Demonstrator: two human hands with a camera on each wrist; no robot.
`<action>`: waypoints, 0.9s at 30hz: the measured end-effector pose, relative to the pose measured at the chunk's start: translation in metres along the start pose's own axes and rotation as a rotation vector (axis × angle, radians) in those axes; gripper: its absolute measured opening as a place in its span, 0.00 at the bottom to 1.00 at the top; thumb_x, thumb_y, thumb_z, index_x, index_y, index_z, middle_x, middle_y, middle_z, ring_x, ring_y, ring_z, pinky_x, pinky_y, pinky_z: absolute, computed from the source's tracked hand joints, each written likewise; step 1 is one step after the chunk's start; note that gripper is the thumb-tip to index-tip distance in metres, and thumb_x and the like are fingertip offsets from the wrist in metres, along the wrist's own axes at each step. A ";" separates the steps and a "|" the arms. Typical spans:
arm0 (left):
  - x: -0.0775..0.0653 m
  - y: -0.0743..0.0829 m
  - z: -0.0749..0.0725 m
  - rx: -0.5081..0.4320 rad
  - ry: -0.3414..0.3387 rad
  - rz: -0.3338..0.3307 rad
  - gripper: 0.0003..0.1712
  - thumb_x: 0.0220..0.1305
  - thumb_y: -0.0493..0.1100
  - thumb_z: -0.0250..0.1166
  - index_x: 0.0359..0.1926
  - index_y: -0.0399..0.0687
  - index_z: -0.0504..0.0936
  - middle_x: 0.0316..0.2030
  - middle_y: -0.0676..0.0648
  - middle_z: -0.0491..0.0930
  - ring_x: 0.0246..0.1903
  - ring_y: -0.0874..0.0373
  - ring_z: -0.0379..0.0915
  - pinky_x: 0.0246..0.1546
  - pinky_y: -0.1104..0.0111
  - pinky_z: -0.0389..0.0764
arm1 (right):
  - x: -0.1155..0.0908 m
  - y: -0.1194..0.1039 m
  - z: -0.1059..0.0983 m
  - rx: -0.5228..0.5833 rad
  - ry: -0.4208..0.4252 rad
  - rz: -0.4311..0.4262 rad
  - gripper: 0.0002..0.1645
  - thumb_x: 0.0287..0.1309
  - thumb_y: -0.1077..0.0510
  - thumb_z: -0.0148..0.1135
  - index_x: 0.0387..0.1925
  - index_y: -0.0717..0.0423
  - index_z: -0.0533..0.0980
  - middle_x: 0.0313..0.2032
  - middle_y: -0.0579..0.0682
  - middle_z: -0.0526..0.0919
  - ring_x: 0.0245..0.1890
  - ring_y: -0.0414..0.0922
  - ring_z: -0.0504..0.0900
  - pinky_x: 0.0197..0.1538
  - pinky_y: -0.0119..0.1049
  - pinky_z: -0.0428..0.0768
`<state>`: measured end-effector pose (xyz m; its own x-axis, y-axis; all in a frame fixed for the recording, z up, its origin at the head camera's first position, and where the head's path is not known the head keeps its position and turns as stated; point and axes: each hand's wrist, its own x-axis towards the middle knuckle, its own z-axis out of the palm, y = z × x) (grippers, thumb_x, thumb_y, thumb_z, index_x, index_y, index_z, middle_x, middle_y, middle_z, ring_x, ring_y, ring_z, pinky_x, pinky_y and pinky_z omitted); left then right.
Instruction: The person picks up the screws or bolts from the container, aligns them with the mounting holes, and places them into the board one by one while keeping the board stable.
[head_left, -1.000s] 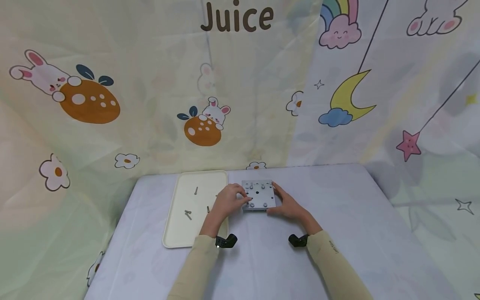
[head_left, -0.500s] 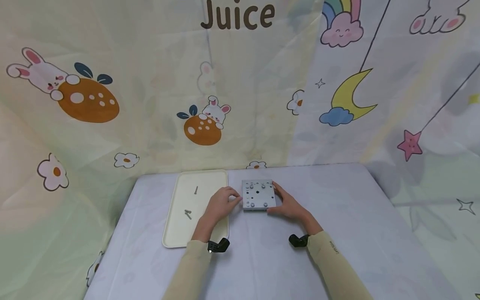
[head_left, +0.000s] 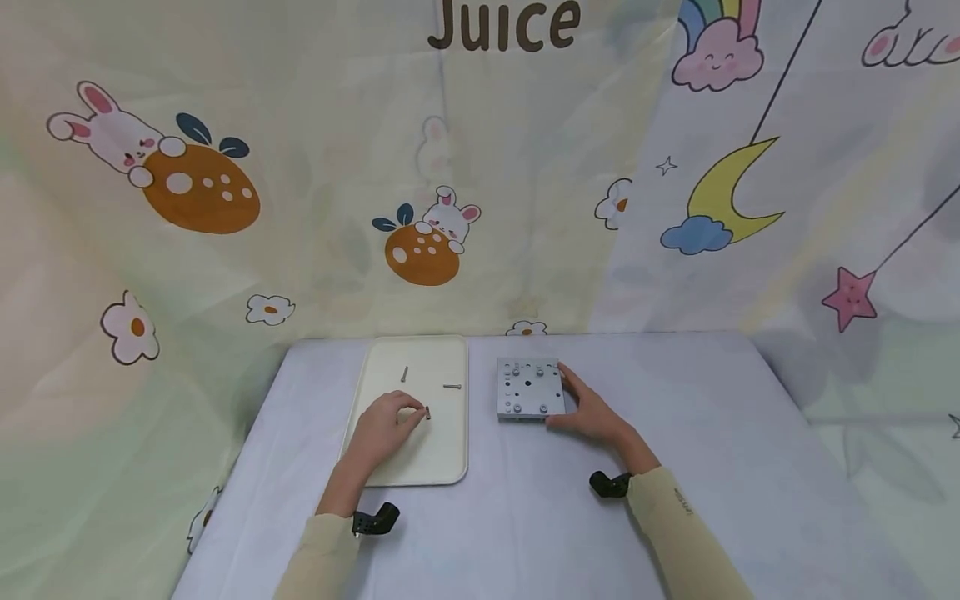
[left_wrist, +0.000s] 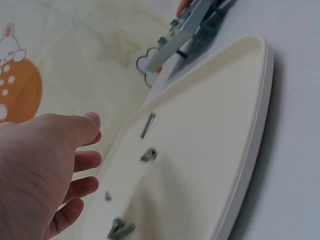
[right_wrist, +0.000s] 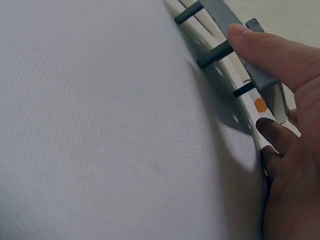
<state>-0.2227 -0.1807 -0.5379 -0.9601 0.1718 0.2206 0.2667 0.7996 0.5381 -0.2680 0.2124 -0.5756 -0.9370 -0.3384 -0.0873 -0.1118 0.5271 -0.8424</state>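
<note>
My right hand (head_left: 592, 414) grips the right side of a square grey metal plate (head_left: 528, 388), thumb at the near edge and fingers at the far right. Holes and several screw heads show on its top. In the right wrist view, threaded screws (right_wrist: 215, 54) stick out below the plate. Over the cream tray (head_left: 455, 454) is my left hand (head_left: 384, 429), fingertips close to a small screw (head_left: 427, 412). The left wrist view shows its fingers loosely bent with nothing between them, beside several loose screws (left_wrist: 149, 155).
Another screw (head_left: 452, 386) lies near the tray's right side, and one more screw (head_left: 404, 374) lies farther back. A white cloth covers the table (head_left: 525, 517). Behind it hangs a printed curtain (head_left: 330, 208).
My left hand has moved left from the plate's left edge to above the tray. My right hand keeps its grip on the plate. The head view has shifted slightly.
</note>
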 end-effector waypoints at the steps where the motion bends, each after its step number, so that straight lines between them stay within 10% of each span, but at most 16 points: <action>1: -0.001 -0.004 -0.004 0.008 0.011 -0.008 0.03 0.61 0.46 0.69 0.35 0.55 0.87 0.40 0.55 0.82 0.41 0.55 0.78 0.41 0.57 0.79 | 0.001 0.000 -0.001 0.002 0.002 -0.008 0.71 0.43 0.43 0.78 0.77 0.39 0.39 0.73 0.57 0.55 0.73 0.54 0.48 0.70 0.56 0.47; 14: -0.032 -0.053 -0.037 0.007 0.101 -0.175 0.10 0.59 0.44 0.70 0.40 0.46 0.87 0.43 0.46 0.82 0.48 0.45 0.77 0.46 0.50 0.76 | 0.007 -0.005 -0.003 -0.015 -0.012 0.007 0.72 0.43 0.41 0.78 0.77 0.38 0.38 0.73 0.58 0.53 0.73 0.56 0.47 0.69 0.58 0.47; 27: -0.031 -0.056 -0.017 0.144 0.138 -0.243 0.12 0.55 0.49 0.72 0.35 0.45 0.89 0.39 0.44 0.83 0.42 0.45 0.76 0.40 0.52 0.78 | 0.005 -0.002 -0.001 -0.016 -0.004 -0.006 0.72 0.43 0.41 0.78 0.77 0.39 0.38 0.73 0.60 0.54 0.73 0.58 0.48 0.69 0.59 0.47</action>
<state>-0.2065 -0.2400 -0.5611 -0.9712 -0.1066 0.2133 0.0065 0.8824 0.4704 -0.2724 0.2107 -0.5742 -0.9348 -0.3449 -0.0843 -0.1229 0.5371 -0.8345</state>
